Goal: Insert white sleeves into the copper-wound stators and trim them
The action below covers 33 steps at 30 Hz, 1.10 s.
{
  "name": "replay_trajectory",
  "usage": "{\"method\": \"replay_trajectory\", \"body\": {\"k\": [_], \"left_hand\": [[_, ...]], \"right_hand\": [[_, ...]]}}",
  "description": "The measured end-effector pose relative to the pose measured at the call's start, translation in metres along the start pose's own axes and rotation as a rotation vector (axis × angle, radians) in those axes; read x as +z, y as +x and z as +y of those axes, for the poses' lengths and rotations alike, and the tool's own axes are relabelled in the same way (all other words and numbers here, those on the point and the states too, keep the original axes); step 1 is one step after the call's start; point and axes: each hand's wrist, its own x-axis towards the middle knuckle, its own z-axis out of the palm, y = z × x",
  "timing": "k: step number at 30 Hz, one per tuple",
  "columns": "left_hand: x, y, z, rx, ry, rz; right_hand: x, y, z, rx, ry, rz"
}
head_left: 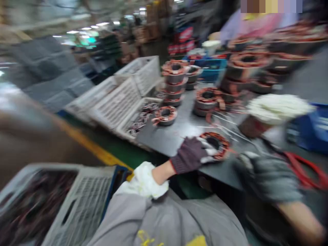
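Observation:
My left hand (193,153), in a dark purple glove with white fingertips, grips the near left side of a copper-wound ring (222,145) at the table's front edge. My right hand (271,176), in a grey glove, is right of this ring, blurred by motion; its fingers and anything in them cannot be made out. Thin white strips (228,128) lie just behind the ring. Red-handled scissors (307,171) are by my right hand. Another wound ring (166,115) sits alone on the metal table (164,136), to the left.
Stacks of wound rings (175,83) stand farther back, more at the right. White crates (115,102) line the table's left side. A blue bin (211,70) is behind; a crate of dark parts (84,198) is at lower left. A person (261,25) is across the table.

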Motion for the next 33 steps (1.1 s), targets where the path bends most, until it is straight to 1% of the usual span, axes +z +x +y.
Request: {"method": "replay_trajectory", "body": {"k": [1, 2, 3, 4, 5, 6, 8, 9, 10, 11, 13, 14, 15, 16, 17, 20, 22, 24, 26, 27, 30, 33], "left_hand": [[0.004, 0.001, -0.002, -0.052, -0.021, 0.06], [0.007, 0.003, -0.005, -0.087, -0.03, 0.095], [0.008, 0.005, -0.007, -0.089, -0.036, 0.108], [0.008, 0.008, -0.01, -0.071, -0.037, 0.128], [0.007, 0.01, -0.011, -0.052, -0.023, 0.14], [0.005, 0.011, -0.011, -0.037, -0.012, 0.144], [0.0, 0.012, -0.007, -0.008, 0.018, 0.161], [-0.002, 0.011, -0.004, 0.0, 0.043, 0.174], [-0.003, 0.01, -0.001, 0.009, 0.078, 0.191], [-0.003, 0.01, 0.0, 0.02, 0.118, 0.204], [0.001, 0.011, 0.002, 0.057, 0.171, 0.21], [0.004, 0.011, 0.001, 0.077, 0.175, 0.204], [0.007, 0.011, 0.001, 0.095, 0.167, 0.198], [0.009, 0.011, 0.0, 0.103, 0.154, 0.192], [0.011, 0.011, -0.001, 0.105, 0.145, 0.192], [0.013, 0.005, -0.001, 0.088, 0.149, 0.198], [0.012, 0.0, 0.0, 0.084, 0.141, 0.205], [0.01, -0.004, 0.0, 0.093, 0.125, 0.212], [0.009, -0.005, -0.001, 0.108, 0.107, 0.222], [0.009, -0.004, -0.002, 0.115, 0.096, 0.227], [0.011, 0.0, -0.003, 0.107, 0.062, 0.245], [0.015, 0.005, -0.001, 0.069, 0.072, 0.271]], "right_hand": [[-0.013, -0.004, 0.002, 0.026, -0.031, -0.114], [-0.02, -0.002, 0.002, 0.071, -0.064, -0.157], [-0.023, 0.004, 0.001, 0.129, -0.097, -0.186], [-0.021, 0.013, 0.002, 0.211, -0.102, -0.255], [-0.019, 0.022, 0.004, 0.252, -0.064, -0.342], [-0.017, 0.031, 0.008, 0.264, -0.003, -0.384], [-0.018, 0.041, 0.019, 0.255, 0.074, -0.385], [-0.022, 0.042, 0.025, 0.249, 0.158, -0.338], [-0.027, 0.041, 0.033, 0.266, 0.252, -0.259], [-0.033, 0.041, 0.041, 0.311, 0.342, -0.146], [-0.041, 0.044, 0.056, 0.467, 0.448, 0.152], [-0.044, 0.049, 0.063, 0.549, 0.453, 0.292], [-0.044, 0.058, 0.069, 0.607, 0.45, 0.403], [-0.043, 0.069, 0.073, 0.641, 0.455, 0.479], [-0.041, 0.082, 0.075, 0.656, 0.468, 0.524], [-0.035, 0.117, 0.076, 0.655, 0.495, 0.542], [-0.034, 0.127, 0.074, 0.625, 0.51, 0.552], [-0.036, 0.126, 0.072, 0.568, 0.594, 0.592], [-0.04, 0.116, 0.07, 0.519, 0.769, 0.618], [-0.042, 0.111, 0.069, 0.511, 0.874, 0.612], [-0.048, 0.101, 0.067, 0.534, 1.138, 0.569], [-0.051, 0.104, 0.071, 0.536, 1.25, 0.579]]}}
